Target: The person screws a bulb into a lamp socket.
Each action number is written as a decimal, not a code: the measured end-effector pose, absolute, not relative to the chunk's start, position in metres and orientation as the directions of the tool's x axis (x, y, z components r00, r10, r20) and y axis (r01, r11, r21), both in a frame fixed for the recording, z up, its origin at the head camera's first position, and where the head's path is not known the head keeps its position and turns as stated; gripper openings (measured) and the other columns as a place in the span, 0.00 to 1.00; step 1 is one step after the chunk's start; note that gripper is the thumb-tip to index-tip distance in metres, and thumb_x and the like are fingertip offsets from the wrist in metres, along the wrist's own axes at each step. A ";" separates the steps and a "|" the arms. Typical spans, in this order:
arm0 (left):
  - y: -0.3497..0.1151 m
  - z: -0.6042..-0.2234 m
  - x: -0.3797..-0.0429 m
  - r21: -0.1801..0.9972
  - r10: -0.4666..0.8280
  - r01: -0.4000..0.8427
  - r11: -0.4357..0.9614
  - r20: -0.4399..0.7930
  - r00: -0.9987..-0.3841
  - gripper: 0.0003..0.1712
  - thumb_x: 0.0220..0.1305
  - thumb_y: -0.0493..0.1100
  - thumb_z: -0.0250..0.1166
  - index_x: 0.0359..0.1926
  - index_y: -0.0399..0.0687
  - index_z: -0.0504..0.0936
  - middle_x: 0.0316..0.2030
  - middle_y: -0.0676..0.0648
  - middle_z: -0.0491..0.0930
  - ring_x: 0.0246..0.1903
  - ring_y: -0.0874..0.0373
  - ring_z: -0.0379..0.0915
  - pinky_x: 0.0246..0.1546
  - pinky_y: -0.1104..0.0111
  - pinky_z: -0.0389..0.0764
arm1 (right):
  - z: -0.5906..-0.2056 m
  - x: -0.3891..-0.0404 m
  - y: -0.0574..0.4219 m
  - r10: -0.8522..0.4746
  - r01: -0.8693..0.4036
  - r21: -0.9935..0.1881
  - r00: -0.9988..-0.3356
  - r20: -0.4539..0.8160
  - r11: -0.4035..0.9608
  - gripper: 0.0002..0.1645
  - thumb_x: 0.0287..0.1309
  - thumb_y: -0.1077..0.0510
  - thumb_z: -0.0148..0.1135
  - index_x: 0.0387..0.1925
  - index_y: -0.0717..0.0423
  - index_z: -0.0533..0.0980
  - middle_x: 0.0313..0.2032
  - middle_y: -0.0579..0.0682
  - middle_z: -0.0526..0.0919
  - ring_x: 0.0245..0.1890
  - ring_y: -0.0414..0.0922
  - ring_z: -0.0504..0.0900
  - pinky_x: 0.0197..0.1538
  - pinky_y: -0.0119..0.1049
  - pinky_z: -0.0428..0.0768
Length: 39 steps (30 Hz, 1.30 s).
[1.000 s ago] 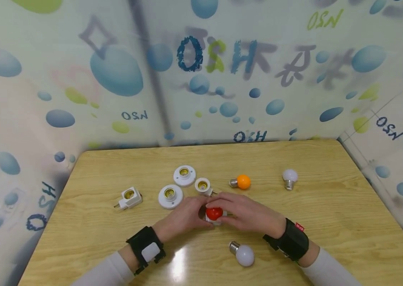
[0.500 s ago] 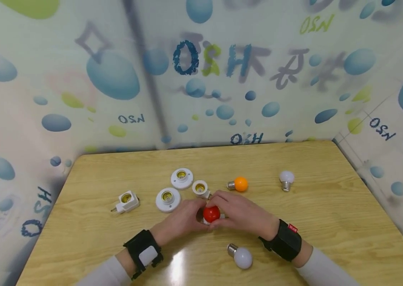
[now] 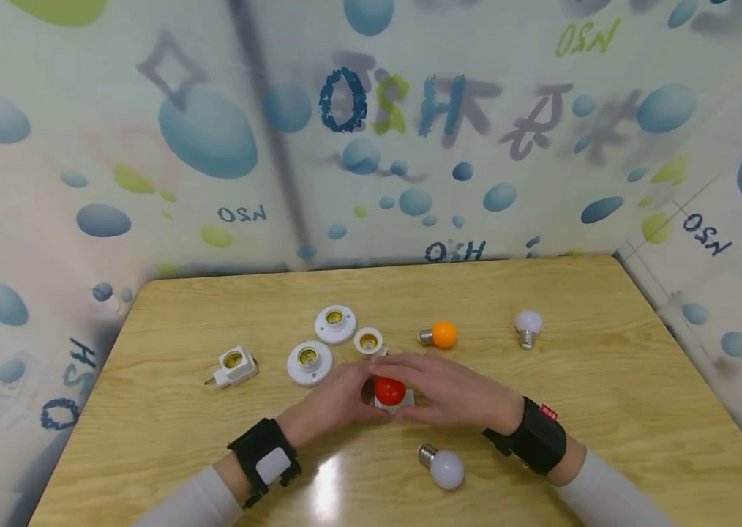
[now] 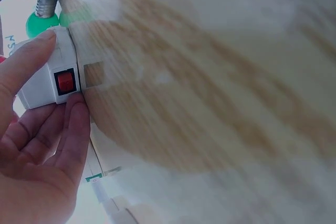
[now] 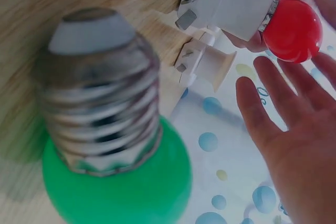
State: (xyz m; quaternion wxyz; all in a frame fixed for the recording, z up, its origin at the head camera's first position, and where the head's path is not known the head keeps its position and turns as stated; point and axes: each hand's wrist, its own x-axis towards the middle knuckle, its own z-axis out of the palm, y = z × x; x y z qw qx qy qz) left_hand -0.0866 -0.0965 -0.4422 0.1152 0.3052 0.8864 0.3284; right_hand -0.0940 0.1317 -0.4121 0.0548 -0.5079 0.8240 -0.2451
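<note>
My left hand [image 3: 338, 397] grips a white plug-in lamp socket [image 4: 39, 85], thumb on one side and fingers on the other. Beside the thumb, a red rocker switch [image 4: 65, 82] shows on the socket. A red light bulb [image 3: 390, 391] sits in the socket's mouth, a strip of its metal base visible in the right wrist view. Around that bulb my right hand [image 3: 456, 388] arches, its fingers spread and loosely bent, fingertips close to the red glass [image 5: 293, 30]. The socket's flat plug pins [image 5: 186, 19] point away from the bulb.
Two round white lamp bases [image 3: 309, 364], a plug-in socket [image 3: 368, 342] and another plug-in socket [image 3: 234, 366] lie left and behind. An orange bulb [image 3: 444, 334] and a white bulb [image 3: 529, 322] lie behind right. A pale-looking bulb [image 3: 446, 469] lies in front; a green bulb [image 5: 118, 177] looms in the right wrist view.
Half a second ago my right thumb and fingers were closer round the red bulb; now they are spread wider. My left hand keeps its grip on the socket.
</note>
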 end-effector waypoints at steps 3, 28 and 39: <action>-0.096 -0.441 -0.087 0.647 0.615 0.458 0.610 -0.022 -0.788 0.35 0.44 0.50 0.77 0.56 0.52 0.77 0.44 0.58 0.79 0.40 0.68 0.73 0.41 0.74 0.76 | -0.411 -0.094 0.134 -0.880 -0.818 -0.458 -0.454 0.140 0.349 0.34 0.63 0.48 0.61 0.69 0.48 0.66 0.68 0.44 0.66 0.63 0.42 0.68 0.60 0.40 0.71; -0.093 -0.441 -0.086 0.645 0.586 0.441 0.624 -0.013 -0.810 0.24 0.45 0.53 0.75 0.43 0.53 0.79 0.33 0.61 0.78 0.32 0.67 0.73 0.32 0.75 0.76 | -0.408 -0.101 0.125 -0.848 -0.793 -0.488 -0.499 0.179 0.364 0.23 0.54 0.44 0.67 0.50 0.45 0.74 0.46 0.38 0.74 0.43 0.34 0.73 0.47 0.26 0.74; -0.094 -0.442 -0.087 0.593 0.597 0.481 0.646 0.000 -0.802 0.20 0.47 0.53 0.74 0.39 0.54 0.78 0.31 0.61 0.76 0.29 0.67 0.72 0.30 0.76 0.74 | -0.411 -0.096 0.116 -0.799 -0.813 -0.386 -0.547 0.250 0.436 0.24 0.48 0.37 0.68 0.40 0.45 0.72 0.37 0.38 0.69 0.34 0.34 0.68 0.35 0.25 0.72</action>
